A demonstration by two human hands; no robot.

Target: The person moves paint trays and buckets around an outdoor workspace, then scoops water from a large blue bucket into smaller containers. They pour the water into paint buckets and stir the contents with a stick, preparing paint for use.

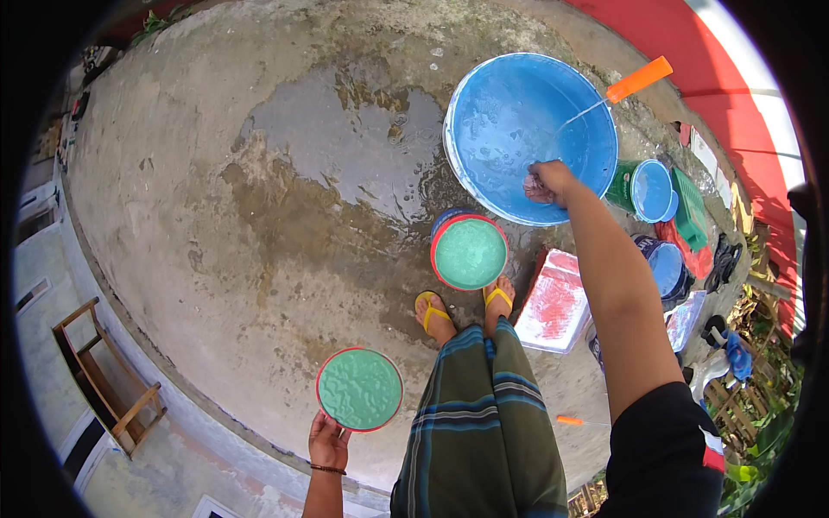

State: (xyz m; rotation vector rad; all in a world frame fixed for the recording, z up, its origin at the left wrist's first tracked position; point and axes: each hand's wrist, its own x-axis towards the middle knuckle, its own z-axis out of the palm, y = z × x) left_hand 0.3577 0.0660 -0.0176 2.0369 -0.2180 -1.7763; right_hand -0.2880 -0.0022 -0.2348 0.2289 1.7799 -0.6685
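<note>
My left hand (327,445) grips a round red-rimmed container (359,388) with rippled pale green contents, low and left of my legs. My right hand (547,180) reaches into a large blue tub (492,121), fingers closed around a crumpled pinkish thing (537,188), apparently a rag, too small to be sure. An orange-handled tool (639,78) with a thin metal shaft leans over the tub's right rim. Just below the tub, a second red-rimmed bucket (469,254) of smooth green liquid stands in front of my feet (436,315), which wear yellow sandals.
Right of me are small buckets (652,186), a green tray (689,211), a paint-stained box (548,306), another orange-handled tool (570,420) and plants (747,453). A red-and-white wall (734,121) edges the wet concrete (259,216). A wooden chair (112,380) stands far left.
</note>
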